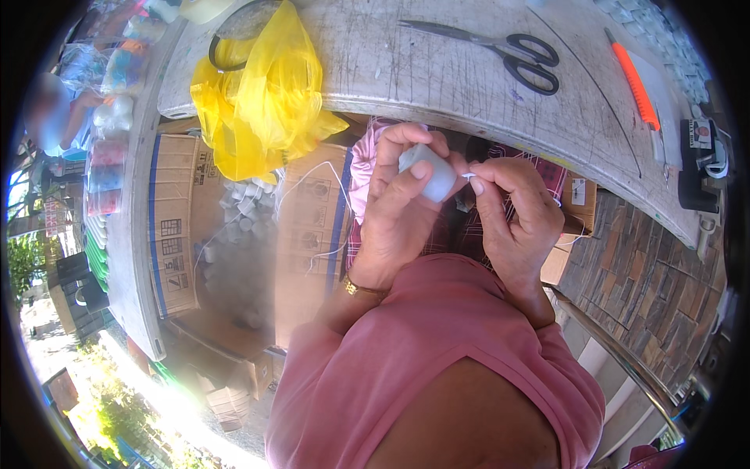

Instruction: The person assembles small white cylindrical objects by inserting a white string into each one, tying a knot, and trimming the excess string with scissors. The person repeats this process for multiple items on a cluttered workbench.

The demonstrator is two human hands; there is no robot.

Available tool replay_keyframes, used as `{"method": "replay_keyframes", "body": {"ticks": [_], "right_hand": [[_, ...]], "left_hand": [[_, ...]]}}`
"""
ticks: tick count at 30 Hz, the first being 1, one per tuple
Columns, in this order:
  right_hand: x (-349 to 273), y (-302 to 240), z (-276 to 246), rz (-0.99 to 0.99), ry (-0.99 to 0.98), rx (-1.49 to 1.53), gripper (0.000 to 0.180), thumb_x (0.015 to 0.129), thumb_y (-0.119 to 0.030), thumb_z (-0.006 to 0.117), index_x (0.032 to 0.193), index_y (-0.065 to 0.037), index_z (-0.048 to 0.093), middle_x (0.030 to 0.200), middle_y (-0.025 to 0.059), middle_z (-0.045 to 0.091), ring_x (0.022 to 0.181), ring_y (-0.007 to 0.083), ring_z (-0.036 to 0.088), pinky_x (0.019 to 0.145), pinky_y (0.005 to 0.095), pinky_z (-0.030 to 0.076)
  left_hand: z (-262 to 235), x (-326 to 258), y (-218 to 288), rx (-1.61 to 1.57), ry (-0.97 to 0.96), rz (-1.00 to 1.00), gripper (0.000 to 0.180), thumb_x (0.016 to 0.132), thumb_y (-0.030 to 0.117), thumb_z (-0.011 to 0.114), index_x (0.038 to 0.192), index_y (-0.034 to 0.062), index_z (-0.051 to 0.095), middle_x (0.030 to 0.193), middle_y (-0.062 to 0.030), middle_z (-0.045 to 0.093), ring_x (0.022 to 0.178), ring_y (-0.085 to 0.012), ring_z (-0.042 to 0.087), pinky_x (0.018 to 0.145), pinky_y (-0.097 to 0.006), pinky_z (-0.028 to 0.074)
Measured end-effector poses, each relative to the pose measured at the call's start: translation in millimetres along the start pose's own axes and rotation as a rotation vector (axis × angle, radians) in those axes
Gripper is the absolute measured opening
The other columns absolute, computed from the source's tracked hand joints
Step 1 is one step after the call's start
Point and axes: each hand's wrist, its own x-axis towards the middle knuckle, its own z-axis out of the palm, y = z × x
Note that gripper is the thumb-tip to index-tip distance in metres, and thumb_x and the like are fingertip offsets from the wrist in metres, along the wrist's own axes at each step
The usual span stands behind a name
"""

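My left hand (397, 205) is closed round a pale, waxy block (434, 178) that looks like a candle, the thumb lying across its near face. Close beside it on the right, my right hand (519, 209) pinches a short white string (468, 176) between thumb and forefinger. Whether the string joins the block cannot be made out. Both hands are over my lap, just in front of the table edge. To the left, an open cardboard box (173, 227) holds several small whitish cylinders (244, 213), and thin white thread (319, 167) trails over its flap.
On the worn grey table (375, 62) lie black-handled scissors (500, 48), an orange cutter knife (634, 86) and a black strap (695, 168). A yellow plastic bag (269, 94) hangs over the edge by a black ring (226, 47). Bagged coloured goods (109, 156) line the left side.
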Motion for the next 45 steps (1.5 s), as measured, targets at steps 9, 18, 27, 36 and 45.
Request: {"method": "replay_keyframes", "body": {"ticks": [9,18,27,36,45], "right_hand": [[0.6,-1.0,-2.9,-0.085,-0.036,0.002,0.018,0.081,0.008,0.066,0.098,0.001,0.066,0.083,0.0111,0.063,0.067,0.0172,0.062,0.055,0.0268,0.048],[2.5,0.3,-3.2,-0.087,-0.031,0.003,0.017,0.079,0.008,0.068,0.094,0.000,0.065,0.082,0.0101,0.062,0.066,0.0172,0.061,0.054,0.0271,0.047],[2.4,3.9,-2.7,-0.089,-0.087,0.008,0.016,0.077,0.005,0.070,0.089,-0.002,0.064,0.078,0.0079,0.059,0.062,0.0164,0.059,0.051,0.0278,0.045],[-2.1,7.2,-0.3,-0.040,-0.087,0.009,0.006,0.084,-0.003,0.066,0.083,-0.002,0.060,0.070,0.0065,0.055,0.051,0.0164,0.053,0.044,0.0285,0.039],[-5.4,1.6,-6.0,0.152,-0.124,0.099,0.017,0.093,-0.008,0.058,0.078,0.000,0.055,0.065,0.0070,0.055,0.052,0.0147,0.053,0.048,0.0278,0.040]], "left_hand": [[13.8,-6.2,1.8,0.631,0.146,0.055,0.019,0.080,-0.002,0.072,0.097,0.0025,0.064,0.099,-0.0036,0.058,0.087,-0.0092,0.057,0.075,-0.023,0.048],[9.1,-4.6,8.2,0.849,0.106,0.090,0.013,0.078,-0.003,0.072,0.090,0.0006,0.068,0.093,-0.0064,0.063,0.084,-0.0132,0.058,0.072,-0.026,0.046],[5.8,-1.7,17.7,1.008,0.024,0.190,0.010,0.077,-0.004,0.071,0.085,0.0014,0.069,0.083,-0.0089,0.063,0.076,-0.0167,0.060,0.072,-0.028,0.047],[1.5,3.8,16.3,1.191,-0.087,0.431,0.012,0.073,-0.003,0.072,0.083,0.0026,0.067,0.081,-0.0088,0.062,0.073,-0.0192,0.061,0.092,-0.036,0.048],[-2.1,-5.2,17.1,1.045,-0.054,0.263,0.017,0.074,-0.002,0.073,0.089,0.0019,0.068,0.084,-0.0077,0.063,0.077,-0.0175,0.060,0.086,-0.033,0.048]]}}
